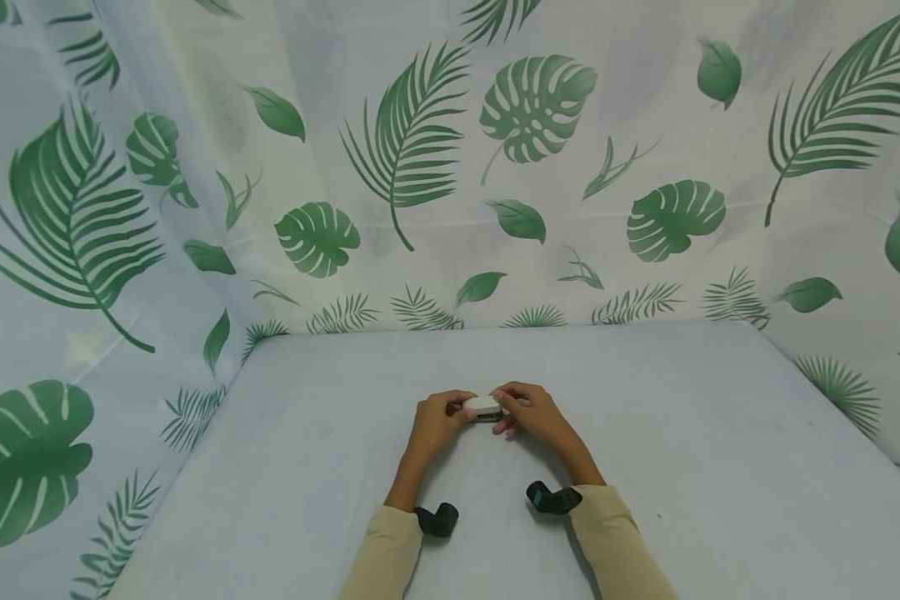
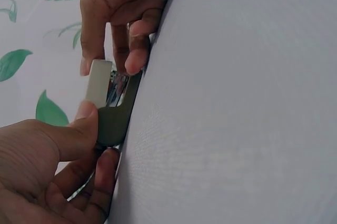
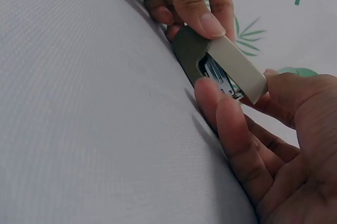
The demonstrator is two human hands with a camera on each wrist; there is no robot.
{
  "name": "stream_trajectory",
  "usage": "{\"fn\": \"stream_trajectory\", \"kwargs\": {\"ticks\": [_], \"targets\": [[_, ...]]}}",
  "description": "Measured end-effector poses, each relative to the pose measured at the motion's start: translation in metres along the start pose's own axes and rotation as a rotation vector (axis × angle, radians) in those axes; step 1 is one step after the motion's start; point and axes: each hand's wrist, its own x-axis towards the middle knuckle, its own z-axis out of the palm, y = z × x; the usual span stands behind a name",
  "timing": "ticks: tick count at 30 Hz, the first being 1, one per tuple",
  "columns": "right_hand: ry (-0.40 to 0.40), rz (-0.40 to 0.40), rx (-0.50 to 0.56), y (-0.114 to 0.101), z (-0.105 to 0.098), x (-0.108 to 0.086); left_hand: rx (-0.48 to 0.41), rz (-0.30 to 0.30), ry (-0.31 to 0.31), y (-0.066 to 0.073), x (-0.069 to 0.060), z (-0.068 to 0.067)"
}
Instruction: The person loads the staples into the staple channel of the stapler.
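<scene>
A small stapler (image 1: pixel 483 407) with a cream top and an olive-green base stands on the white table between both hands. My left hand (image 1: pixel 437 421) grips its rear end, thumb on the side near the hinge in the left wrist view. At the front end, my right hand (image 1: pixel 536 414) holds the stapler, its thumb against the tip of the cream top (image 3: pixel 239 68) and its fingertips beside the base. Between top and green base (image 2: pixel 116 124) a gap shows the metal staple channel (image 3: pixel 217 74). Part of the base is hidden behind the right fingers.
The table (image 1: pixel 307 467) has a pale cloth surface. Behind it and at both sides hangs a white curtain (image 1: pixel 435 267) printed with green leaves. Black wrist cameras (image 1: pixel 438 521) sit on both wrists, by the beige sleeves (image 1: pixel 615 533).
</scene>
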Motion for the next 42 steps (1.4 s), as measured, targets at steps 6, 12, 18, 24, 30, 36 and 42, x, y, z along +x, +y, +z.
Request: {"fn": "stream_trajectory", "kwargs": {"ticks": [6, 12, 18, 24, 30, 36, 42], "targets": [[-0.046, 0.013, 0.099, -0.001, 0.001, -0.001, -0.025, -0.003, 0.03, 0.0, 0.0, 0.002], [-0.034, 0.021, 0.137, -0.001, 0.003, -0.004, -0.039, 0.008, 0.036, 0.0, -0.003, 0.004], [-0.002, 0.003, 0.115, -0.002, 0.004, -0.005, -0.032, -0.01, 0.042, 0.002, -0.002, 0.003], [0.038, 0.042, 0.055, 0.001, 0.004, -0.007, -0.042, -0.035, 0.032, 0.0, -0.003, 0.007], [0.065, 0.041, 0.05, 0.002, 0.006, -0.009, -0.071, -0.059, 0.037, -0.001, -0.004, 0.011], [0.107, 0.022, 0.082, -0.01, 0.006, -0.014, -0.094, -0.048, 0.08, 0.001, -0.001, 0.014], [0.11, 0.056, 0.073, -0.024, 0.007, -0.02, -0.114, -0.058, 0.107, 0.002, -0.002, 0.017]]}}
